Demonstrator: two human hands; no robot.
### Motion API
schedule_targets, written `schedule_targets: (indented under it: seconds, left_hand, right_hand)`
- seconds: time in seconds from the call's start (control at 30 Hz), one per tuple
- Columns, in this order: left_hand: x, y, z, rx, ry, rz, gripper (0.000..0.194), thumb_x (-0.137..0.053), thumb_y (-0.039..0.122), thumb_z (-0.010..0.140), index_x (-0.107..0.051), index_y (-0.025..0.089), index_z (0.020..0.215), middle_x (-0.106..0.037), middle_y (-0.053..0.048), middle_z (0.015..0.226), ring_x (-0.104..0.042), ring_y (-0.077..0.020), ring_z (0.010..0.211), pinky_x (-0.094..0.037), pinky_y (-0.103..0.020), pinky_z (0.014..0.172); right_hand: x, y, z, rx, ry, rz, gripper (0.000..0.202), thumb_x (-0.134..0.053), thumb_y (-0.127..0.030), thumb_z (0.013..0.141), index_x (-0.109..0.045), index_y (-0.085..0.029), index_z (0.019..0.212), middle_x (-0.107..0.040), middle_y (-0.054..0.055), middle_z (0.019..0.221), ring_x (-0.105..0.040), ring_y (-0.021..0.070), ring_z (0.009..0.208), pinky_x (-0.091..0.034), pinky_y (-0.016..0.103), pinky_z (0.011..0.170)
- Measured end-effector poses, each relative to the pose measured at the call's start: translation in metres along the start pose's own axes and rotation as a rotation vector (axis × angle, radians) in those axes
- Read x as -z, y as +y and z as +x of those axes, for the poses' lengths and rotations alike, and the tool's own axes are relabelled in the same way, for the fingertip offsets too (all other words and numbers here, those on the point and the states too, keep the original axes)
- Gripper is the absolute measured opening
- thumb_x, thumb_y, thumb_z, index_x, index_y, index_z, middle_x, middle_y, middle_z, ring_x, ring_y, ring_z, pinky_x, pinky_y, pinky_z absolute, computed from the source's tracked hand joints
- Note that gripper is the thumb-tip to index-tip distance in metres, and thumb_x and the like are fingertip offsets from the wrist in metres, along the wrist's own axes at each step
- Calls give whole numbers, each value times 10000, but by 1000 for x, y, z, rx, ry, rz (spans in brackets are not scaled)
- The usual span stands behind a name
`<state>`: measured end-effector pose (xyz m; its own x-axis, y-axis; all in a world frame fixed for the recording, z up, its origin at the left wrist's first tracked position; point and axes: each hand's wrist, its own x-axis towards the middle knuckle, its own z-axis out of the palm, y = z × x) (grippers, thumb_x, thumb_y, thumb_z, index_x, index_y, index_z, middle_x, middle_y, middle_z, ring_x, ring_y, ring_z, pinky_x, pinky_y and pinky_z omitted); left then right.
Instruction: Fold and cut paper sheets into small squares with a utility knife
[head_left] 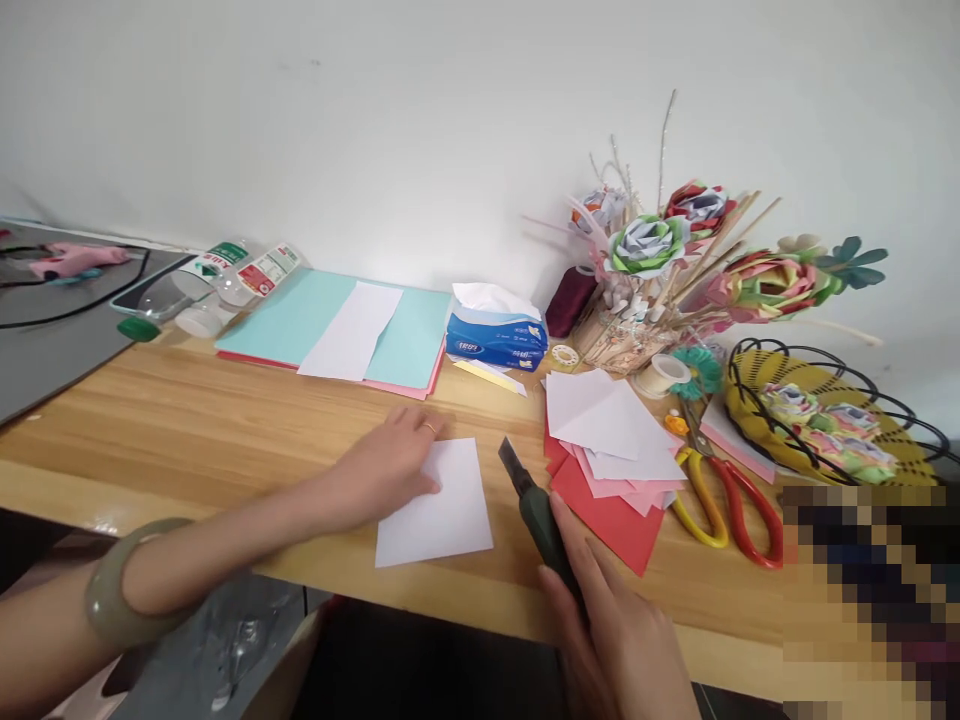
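My left hand [394, 465] lies on the upper left part of a white paper square [457, 510], its fingers spread and holding nothing. My right hand [611, 620] is wrapped round a dark green utility knife [544, 520] at the right of the square. The knife's blade is out and points up and to the left, apart from the paper. Right of the knife, white and pink sheets [615, 430] lie loosely stacked on red paper [615, 520].
Scissors [739, 510] with yellow and red handles lie at the right, near a yellow basket [739, 400] of paper flowers. Behind stand a flower arrangement [645, 245] and a blue tissue pack [495, 340]. Blue sheets [412, 330] and plastic bottles [240, 285] are at the back left.
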<state>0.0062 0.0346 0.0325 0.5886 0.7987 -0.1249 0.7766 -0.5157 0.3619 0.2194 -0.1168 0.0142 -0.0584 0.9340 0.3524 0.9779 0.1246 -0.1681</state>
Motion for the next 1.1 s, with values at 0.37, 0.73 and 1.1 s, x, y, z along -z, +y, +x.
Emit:
schedule_targets:
  seconds: [0.37,0.73,1.1]
  left_hand:
    - [28,19,21,121,-300,-338,131,-595,340,699,-662,227,699,-689,1,719,-652,-240,678,-401,-254,507]
    - [1,114,111,-203,147,-398,703,-667,296,724,-391,129,1349,-422,-170,1415,-399,-309,1306,-325,-448,1063]
    - [-52,167,92,-379,-157,167,904,-600,480,744,-202,90,1456,-76,-253,1529,-143,-437,1387,-282,-614,1034]
  right_hand:
    - [1,23,-59,-135,84,228,560,-299,-239,975,-109,-285,1499,-634,68,1216,-640,199,1025,-554,237,743]
    - [16,45,-84,-277,155,195,540,-353,-249,970,-188,-282,1483,-605,44,1259,-604,188,1077,-539,229,789]
    - [54,106,-54,-575,59,-287,519,-382,-404,949,-364,-139,1396,-664,125,1139,-702,235,712,-519,299,450]
